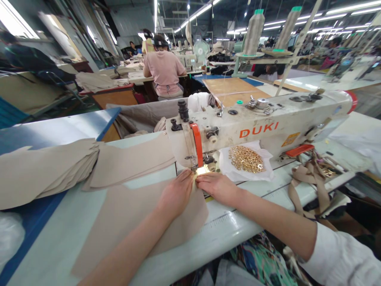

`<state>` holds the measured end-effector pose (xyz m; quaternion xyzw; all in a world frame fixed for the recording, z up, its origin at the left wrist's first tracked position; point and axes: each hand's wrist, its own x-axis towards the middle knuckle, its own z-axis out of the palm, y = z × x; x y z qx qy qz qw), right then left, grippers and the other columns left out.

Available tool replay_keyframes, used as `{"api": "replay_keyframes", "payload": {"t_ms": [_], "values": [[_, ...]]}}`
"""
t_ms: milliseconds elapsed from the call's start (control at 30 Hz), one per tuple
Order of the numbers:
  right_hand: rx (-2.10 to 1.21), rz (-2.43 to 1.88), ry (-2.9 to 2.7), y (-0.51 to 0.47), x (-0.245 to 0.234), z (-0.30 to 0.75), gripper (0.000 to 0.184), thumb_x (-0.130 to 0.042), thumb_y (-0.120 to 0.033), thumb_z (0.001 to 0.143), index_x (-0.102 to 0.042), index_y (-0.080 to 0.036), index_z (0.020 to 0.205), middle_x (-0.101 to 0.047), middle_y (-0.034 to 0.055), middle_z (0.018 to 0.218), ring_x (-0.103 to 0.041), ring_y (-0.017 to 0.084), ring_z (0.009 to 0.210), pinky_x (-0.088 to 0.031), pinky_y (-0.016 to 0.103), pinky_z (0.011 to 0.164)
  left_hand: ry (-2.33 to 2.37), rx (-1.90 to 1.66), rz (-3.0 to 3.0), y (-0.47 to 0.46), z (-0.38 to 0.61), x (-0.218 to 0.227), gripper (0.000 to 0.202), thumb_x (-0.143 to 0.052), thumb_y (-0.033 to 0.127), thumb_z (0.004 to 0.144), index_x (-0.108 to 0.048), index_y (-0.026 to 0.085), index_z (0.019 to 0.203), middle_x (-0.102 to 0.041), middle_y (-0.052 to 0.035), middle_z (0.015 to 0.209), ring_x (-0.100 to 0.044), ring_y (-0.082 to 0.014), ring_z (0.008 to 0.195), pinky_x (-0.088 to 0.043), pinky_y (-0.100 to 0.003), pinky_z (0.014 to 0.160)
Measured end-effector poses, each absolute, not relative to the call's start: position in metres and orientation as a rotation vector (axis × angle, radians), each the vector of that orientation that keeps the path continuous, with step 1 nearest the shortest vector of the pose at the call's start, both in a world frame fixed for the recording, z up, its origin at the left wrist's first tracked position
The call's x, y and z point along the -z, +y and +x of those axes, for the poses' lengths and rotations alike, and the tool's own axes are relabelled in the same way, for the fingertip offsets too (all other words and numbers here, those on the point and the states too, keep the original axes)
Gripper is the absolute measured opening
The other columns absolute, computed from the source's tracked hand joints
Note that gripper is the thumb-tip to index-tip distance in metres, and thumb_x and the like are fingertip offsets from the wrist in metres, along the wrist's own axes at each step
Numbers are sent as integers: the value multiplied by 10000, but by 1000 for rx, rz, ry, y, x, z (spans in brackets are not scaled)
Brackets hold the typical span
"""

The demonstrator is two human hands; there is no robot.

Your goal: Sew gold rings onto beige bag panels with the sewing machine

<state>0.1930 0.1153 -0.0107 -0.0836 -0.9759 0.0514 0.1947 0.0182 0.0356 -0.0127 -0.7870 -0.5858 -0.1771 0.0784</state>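
Bkgd: seated person in pink short-slv top (163, 70), back to cam, at light-coloured workbench (139, 80). Pale-green round fan (201, 48) just rt of them, farther back. Flat tan rect. board (238, 89) on blue surface (251, 81), ctr-rt. White cloth (198, 102) bunched by grey fabric sheet (143, 115). Far lt: person in dark clothing (28, 59), seated, blurry. Crumpled whitish plastic bag (10, 234) at lt edge, low. Long white tube lights (351, 8) overhead.
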Motion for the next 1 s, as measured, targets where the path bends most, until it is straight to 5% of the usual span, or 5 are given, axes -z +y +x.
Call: {"api": "replay_keyframes", "payload": {"t_ms": [1000], "values": [[-68, -79, -2826, 99, 6, 188, 75, -577, -124, 872, -641, -125, 910, -676, 84, 990, -613, 186, 985, -490, 307, 913, -1895, 611, -2293, 7, 21, 10, 325, -364, 212, 922, -603, 145, 1132, -644, -111, 1201, -584, -208, 1135, -495, -362, 970]]}}
